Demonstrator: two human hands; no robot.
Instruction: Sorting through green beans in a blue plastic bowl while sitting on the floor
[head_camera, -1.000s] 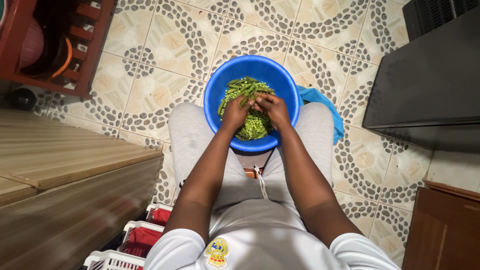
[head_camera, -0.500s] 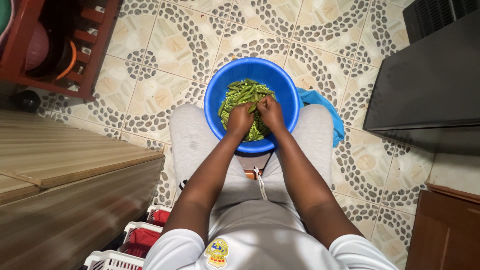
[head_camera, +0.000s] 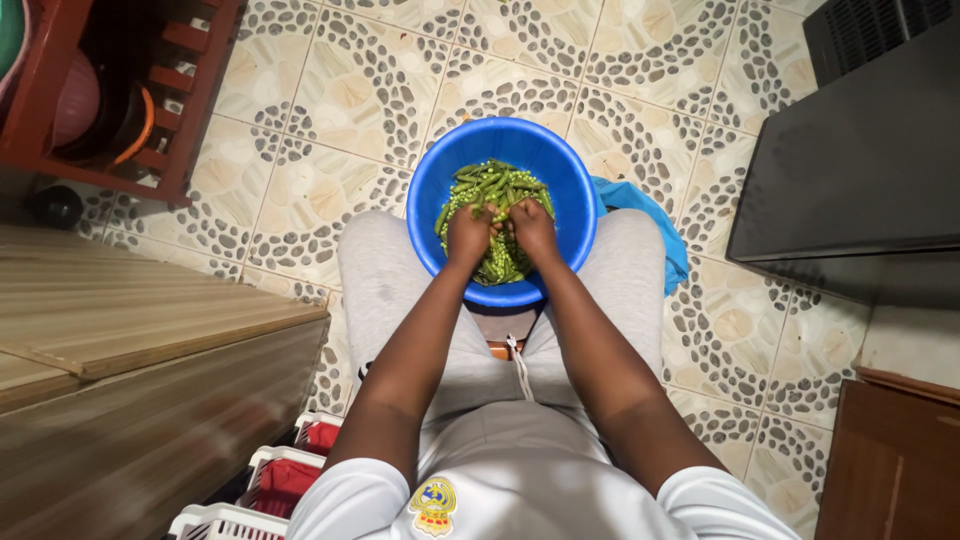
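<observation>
A round blue plastic basin (head_camera: 430, 195) rests on my knees, holding green pea pods and loose peas (head_camera: 490, 185). Both hands are down inside it, close together over the pile. My left hand (head_camera: 468, 235) and my right hand (head_camera: 532, 228) have the fingers curled in, pinching a pea pod between them; the pod itself is mostly hidden by the fingers. I sit in grey trousers and a white shirt.
A blue cloth (head_camera: 645, 215) lies by my right knee on the patterned tile floor (head_camera: 330, 100). A wooden counter (head_camera: 120, 330) stands at left, a red-brown rack (head_camera: 150, 90) at top left, a dark appliance (head_camera: 860, 170) at right, white crates (head_camera: 270, 485) below.
My hands have stayed in the basin, shifting slightly toward its near side while working at a pod. The view has tilted a little.
</observation>
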